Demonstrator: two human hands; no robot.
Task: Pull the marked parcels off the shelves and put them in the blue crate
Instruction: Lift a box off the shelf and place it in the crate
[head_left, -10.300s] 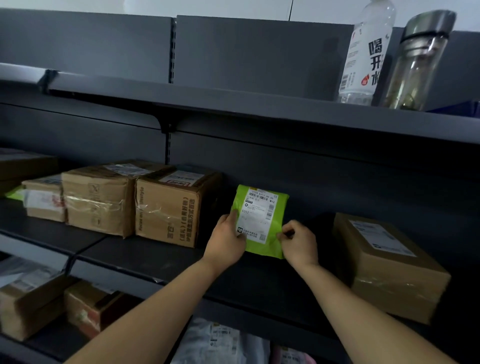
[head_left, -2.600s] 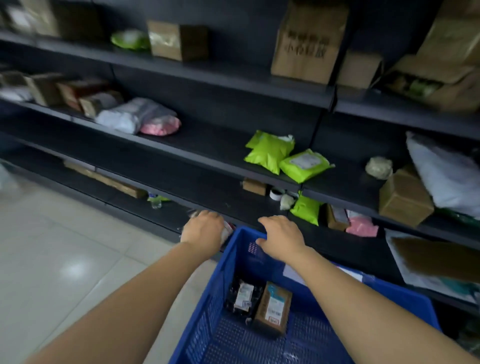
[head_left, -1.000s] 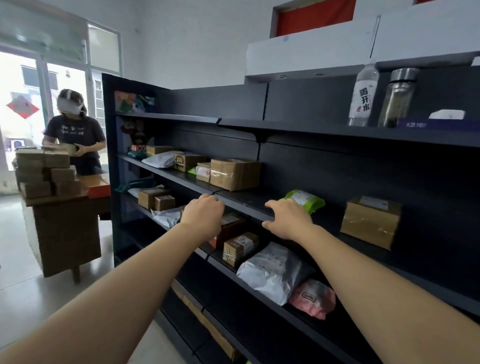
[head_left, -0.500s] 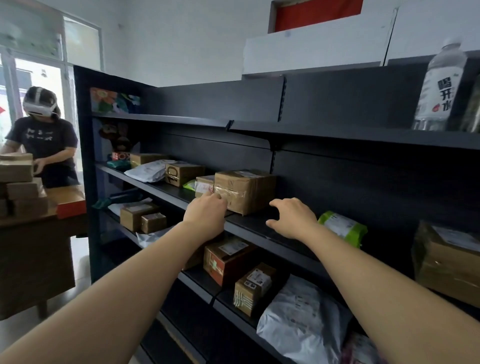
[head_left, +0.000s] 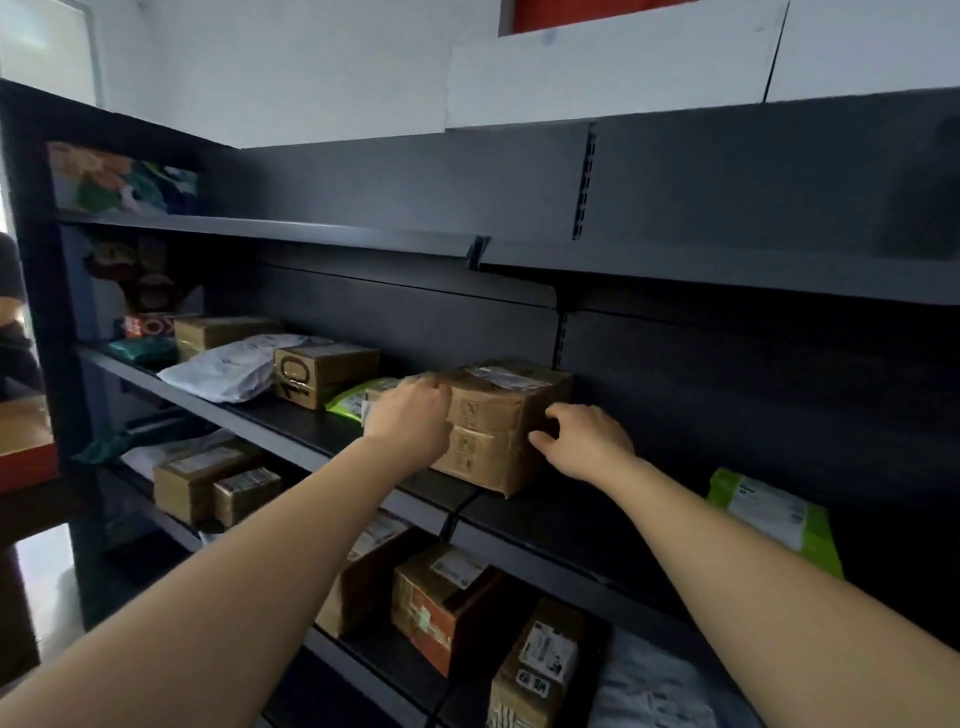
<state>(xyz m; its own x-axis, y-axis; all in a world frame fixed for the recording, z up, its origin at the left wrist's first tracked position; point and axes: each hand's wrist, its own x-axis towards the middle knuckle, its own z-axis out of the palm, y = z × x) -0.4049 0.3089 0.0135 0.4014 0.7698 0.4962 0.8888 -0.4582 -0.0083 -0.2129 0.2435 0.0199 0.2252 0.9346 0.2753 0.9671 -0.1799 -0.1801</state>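
Note:
A taped brown cardboard box (head_left: 498, 415) with a label on top stands on the middle shelf (head_left: 311, 431). My left hand (head_left: 410, 421) lies on its left front corner, fingers over the top edge. My right hand (head_left: 582, 441) clasps its right side, fingers curled around the corner and thumb on the front. The box rests flat on the shelf between both hands. A green labelled parcel (head_left: 774, 519) lies to the right on the same shelf. Another green parcel (head_left: 350, 400) peeks out behind my left hand. The blue crate is out of view.
Left along the shelf sit a white poly bag (head_left: 234, 364) and a brown box (head_left: 322, 369). The shelf below holds several boxes (head_left: 447, 597) and a white bag (head_left: 654, 691). The top shelf (head_left: 727, 265) overhangs. A person's arm (head_left: 10, 312) shows at the far left.
I have stepped closer to the shelves. Both hands reached forward from the shelf edge and closed onto the two sides of the taped cardboard box.

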